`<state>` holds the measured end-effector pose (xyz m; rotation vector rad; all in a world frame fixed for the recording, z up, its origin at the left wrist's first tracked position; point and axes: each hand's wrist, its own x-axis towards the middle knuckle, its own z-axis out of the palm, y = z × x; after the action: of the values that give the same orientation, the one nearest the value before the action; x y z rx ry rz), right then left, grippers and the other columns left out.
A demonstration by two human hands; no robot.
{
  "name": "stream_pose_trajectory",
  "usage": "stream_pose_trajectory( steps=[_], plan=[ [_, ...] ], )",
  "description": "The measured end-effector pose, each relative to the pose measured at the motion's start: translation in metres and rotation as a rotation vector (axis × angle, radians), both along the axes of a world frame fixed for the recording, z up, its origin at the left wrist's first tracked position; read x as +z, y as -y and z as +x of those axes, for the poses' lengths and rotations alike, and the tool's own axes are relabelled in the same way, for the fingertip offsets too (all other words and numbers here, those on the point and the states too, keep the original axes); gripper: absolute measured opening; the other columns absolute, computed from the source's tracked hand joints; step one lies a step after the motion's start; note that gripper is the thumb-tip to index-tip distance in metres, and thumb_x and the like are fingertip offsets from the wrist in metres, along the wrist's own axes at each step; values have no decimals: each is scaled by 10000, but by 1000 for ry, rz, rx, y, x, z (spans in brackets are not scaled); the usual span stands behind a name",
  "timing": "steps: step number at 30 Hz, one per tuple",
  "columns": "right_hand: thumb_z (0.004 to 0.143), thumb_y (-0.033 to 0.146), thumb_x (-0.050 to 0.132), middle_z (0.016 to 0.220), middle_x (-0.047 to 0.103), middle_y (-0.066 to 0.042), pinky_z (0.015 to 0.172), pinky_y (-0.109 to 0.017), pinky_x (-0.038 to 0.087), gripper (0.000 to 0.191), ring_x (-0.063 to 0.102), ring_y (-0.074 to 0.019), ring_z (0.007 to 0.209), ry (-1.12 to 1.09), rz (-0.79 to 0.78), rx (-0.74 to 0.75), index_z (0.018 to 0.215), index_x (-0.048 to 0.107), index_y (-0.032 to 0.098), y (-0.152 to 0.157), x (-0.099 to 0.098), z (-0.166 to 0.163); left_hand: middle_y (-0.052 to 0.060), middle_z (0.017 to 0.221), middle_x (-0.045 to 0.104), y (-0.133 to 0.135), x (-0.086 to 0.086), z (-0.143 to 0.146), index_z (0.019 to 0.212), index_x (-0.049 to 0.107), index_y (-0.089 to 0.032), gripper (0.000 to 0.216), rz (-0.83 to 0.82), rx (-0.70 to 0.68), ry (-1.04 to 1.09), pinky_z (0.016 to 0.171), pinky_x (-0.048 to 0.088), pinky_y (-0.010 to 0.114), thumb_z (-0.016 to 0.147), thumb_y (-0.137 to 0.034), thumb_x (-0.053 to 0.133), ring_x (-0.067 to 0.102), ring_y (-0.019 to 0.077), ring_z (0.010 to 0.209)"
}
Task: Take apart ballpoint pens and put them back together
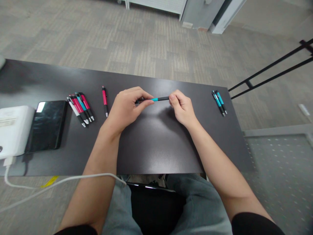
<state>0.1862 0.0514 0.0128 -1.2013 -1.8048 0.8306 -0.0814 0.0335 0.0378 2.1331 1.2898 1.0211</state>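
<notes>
Printed label [7, 122] on white box [17, 135] — unreadable.

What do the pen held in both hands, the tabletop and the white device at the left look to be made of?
Held pen: probably plastic, as its turquoise part looks smooth and evenly coloured; the dark grip may be rubber.
Tabletop: likely laminate or coated board, smooth and dark with a soft sheen.
White device: seemingly moulded plastic, given its rounded corners.
</notes>
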Motion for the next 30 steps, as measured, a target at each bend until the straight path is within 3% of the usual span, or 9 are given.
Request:
stream_pose_trajectory(
  steps=[6, 11, 14, 20, 30],
  plan=[
    [1073, 1102, 558, 779, 486, -1, 807, -404, 508, 841, 545, -241, 807, -34, 6, -1, 830, 492, 300, 0, -2, 1, 104, 1131, 914, -1, -2, 4, 1080, 902, -261, 272, 54, 16, 22, 994, 655, 448, 1131, -523, 847, 840, 316, 1066],
    [1066, 1106, 554, 812, 508, -29, 870, -450, 548, 821, 582, -285, 872, 0, 48, -19, 858, 556, 313, -1, 4, 7, 87, 1146, 945, 1, -3, 5, 1259, 932, -282, 406, -70, 17, 42, 973, 668, 427, 1191, -632, 740, 877, 325, 1071],
    [1064, 1100, 565, 831, 523, -40, 892, -470, 549, 810, 578, -296, 876, 14, 76, 4, 863, 579, 316, -2, 6, 9, 69, 1057, 946, 1, -1, 5, 1197, 952, -284, 411, -105, -9, 17, 925, 655, 409, 1216, -598, 688, 880, 311, 984],
    [1065, 1092, 582, 810, 502, -28, 867, -441, 529, 814, 553, -283, 872, 36, 35, -10, 847, 546, 309, -1, 6, 6, 82, 1203, 954, 1, -1, 6, 1181, 944, -294, 328, -15, 36, -29, 1009, 641, 447, 1178, -555, 747, 866, 327, 1076],
    [1082, 1094, 554, 780, 448, 3, 793, -394, 476, 833, 516, -237, 816, -22, -7, -34, 842, 481, 299, 1, -2, -3, 77, 1169, 919, 2, -1, 8, 1204, 923, -307, 262, 92, 85, -121, 1005, 580, 459, 1198, -497, 743, 820, 321, 1034]
  ],
)
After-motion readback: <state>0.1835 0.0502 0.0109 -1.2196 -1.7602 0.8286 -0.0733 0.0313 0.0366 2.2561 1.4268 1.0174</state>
